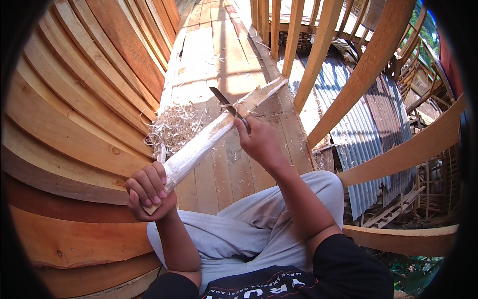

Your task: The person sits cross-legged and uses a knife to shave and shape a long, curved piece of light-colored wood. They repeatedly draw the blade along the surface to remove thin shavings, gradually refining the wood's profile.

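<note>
A long pale piece of wood (199, 146) slants from lower left to upper right in front of me, its surface freshly shaved. My left hand (151, 192) is wrapped round its near end. My right hand (259, 141) is closed on the handle of a knife (222, 99), whose dark curved blade crosses the wood past its middle. A thin curl of wood shows beside the blade. The far end of the piece reaches the railing on the right. My right fingers hide most of the knife's handle.
A heap of wood shavings (175, 127) lies on the plank floor (239, 164) by the left wall of wooden boards (84, 99). Wooden railing slats (313, 60) stand on the right, with corrugated metal sheets (356, 129) below them. My legs in grey trousers (239, 226) are folded close beneath.
</note>
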Motion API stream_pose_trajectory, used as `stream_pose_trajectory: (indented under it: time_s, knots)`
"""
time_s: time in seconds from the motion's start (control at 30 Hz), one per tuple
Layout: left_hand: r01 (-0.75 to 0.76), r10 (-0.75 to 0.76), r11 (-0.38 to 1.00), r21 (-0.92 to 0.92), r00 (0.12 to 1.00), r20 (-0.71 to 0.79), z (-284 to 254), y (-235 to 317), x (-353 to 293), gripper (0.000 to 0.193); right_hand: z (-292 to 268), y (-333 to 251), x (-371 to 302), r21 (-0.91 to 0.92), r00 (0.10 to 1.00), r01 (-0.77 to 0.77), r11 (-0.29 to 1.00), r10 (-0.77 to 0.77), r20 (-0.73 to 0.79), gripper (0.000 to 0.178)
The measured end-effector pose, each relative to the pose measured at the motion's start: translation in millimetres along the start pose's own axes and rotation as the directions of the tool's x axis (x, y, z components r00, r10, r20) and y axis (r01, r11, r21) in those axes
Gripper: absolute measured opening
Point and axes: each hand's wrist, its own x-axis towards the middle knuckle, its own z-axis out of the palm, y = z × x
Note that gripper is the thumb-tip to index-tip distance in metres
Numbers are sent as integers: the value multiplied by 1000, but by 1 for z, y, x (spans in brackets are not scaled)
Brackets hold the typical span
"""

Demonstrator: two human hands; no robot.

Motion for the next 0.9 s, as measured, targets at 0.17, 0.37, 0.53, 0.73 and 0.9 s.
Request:
stream_pose_trajectory:
  time_s: [0.17, 0.37, 0.53, 0.73, 0.9]
  knots:
    - [0, 0, 1000, -1, 1000, 12, 2, -1, 1, 34, 3, 17, 10, 226, 980, -131, 965, 92, 176, 60]
    - [-14, 13, 1000, -3, 1000, -26, -2, 0, -1, 35, -12, 12, 15, 500, 659, -704, 504, 203, 724, 57]
    - [-30, 29, 999, -14, 998, -54, -3, -1, 1, 37, -11, 18, 18, 483, 543, -810, 333, 114, 832, 58]
    - [-26, 24, 998, -53, 999, -37, -15, 0, 3, 35, -21, 20, 19, 470, 480, -862, 190, 4, 877, 59]
    - [-16, 7, 996, -92, 995, -99, -28, -2, 2, 33, -10, 16, 12, 641, 855, -510, 574, 252, 454, 58]
